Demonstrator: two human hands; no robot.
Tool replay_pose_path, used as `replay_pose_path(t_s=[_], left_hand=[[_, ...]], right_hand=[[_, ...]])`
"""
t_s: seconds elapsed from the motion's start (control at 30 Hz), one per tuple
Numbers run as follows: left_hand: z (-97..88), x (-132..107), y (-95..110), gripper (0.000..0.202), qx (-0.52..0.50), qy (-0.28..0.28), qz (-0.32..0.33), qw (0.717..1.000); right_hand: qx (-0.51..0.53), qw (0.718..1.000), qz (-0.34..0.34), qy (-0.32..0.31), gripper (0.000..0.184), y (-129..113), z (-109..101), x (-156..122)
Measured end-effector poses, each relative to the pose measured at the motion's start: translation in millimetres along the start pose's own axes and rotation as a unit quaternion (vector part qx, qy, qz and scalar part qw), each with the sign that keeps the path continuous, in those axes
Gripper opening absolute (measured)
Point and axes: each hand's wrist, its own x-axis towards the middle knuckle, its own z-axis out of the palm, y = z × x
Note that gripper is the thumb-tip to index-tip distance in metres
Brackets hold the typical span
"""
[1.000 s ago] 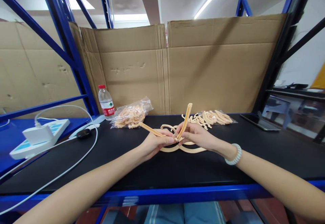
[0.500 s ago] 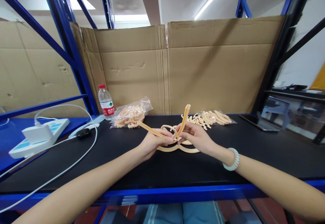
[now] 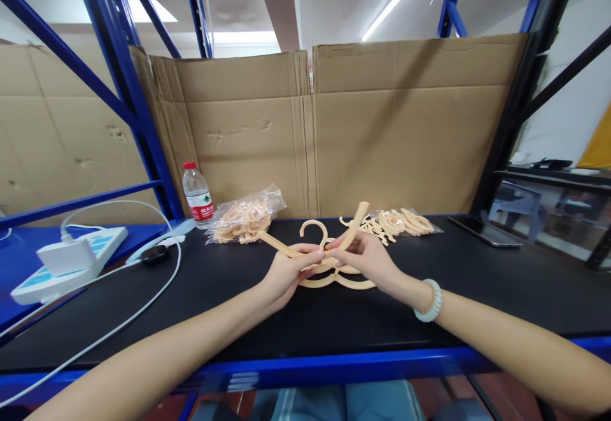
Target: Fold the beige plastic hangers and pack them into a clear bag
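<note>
Both hands grip a beige plastic folding clothes hanger [image 3: 275, 243] above the black tabletop. My left hand [image 3: 289, 275] pinches its left arm close to the centre, and that arm sticks out to the left. My right hand [image 3: 370, 262] closes on the right arm [image 3: 356, 220], which slants up and to the right. Between the hands a hook [image 3: 313, 222] stands up with its curve opening left. My fingers cover the centre joint. Just beneath them lie more curved beige hanger pieces [image 3: 356, 284], joined in the middle, flat on the table.
A plastic bag of beige parts [image 3: 245, 217] and a water bottle [image 3: 197, 197] stand back left. Loose hooks [image 3: 377, 229] and another bag [image 3: 405, 221] lie back right, near a dark tablet [image 3: 484, 230]. A power strip [image 3: 69, 268] with white cables sits left; cardboard [image 3: 410, 135] walls the back.
The hanger has been turned over in my hands: its hook now stands upright, and its arms show their smooth side instead of the grooved one. Both hands keep hold of it.
</note>
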Motion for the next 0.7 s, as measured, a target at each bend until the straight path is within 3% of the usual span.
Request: replay_pose_path(t_s=[0.13, 0.27, 0.37, 0.43, 0.53, 0.7], left_hand=[[-5.5, 6.7, 8.9, 0.020, -0.018, 0.017, -0.013, 1.000], [-17.4, 14.0, 31.8, 0.020, -0.016, -0.012, -0.072, 0.997], [-31.9, 20.6, 49.7, 0.029, 0.046, -0.023, -0.078, 0.996], [-41.5, 24.5, 57.7, 0.026, 0.135, -0.062, -0.059, 0.987], [-50.2, 26.8, 62.6, 0.022, 0.310, -0.137, -0.009, 0.941], [-46.4, 19.9, 58.7, 0.016, 0.546, -0.221, 0.095, 0.802]], right_hand=[[-0.006, 0.998, 0.050, -0.047, 0.030, -13.5, -44.8, 19.1], [-0.171, 0.974, 0.065, -0.136, 0.029, -28.5, -86.4, 30.3], [-0.292, 0.938, 0.041, -0.185, 0.028, -36.2, -98.3, 31.5], [-0.352, 0.908, 0.017, -0.228, 0.026, -38.8, -99.1, 30.2], [-0.403, 0.864, 0.014, -0.302, 0.022, -39.6, -95.9, 26.1], [-0.442, 0.806, 0.009, -0.392, 0.022, -38.0, -86.7, 18.4]])
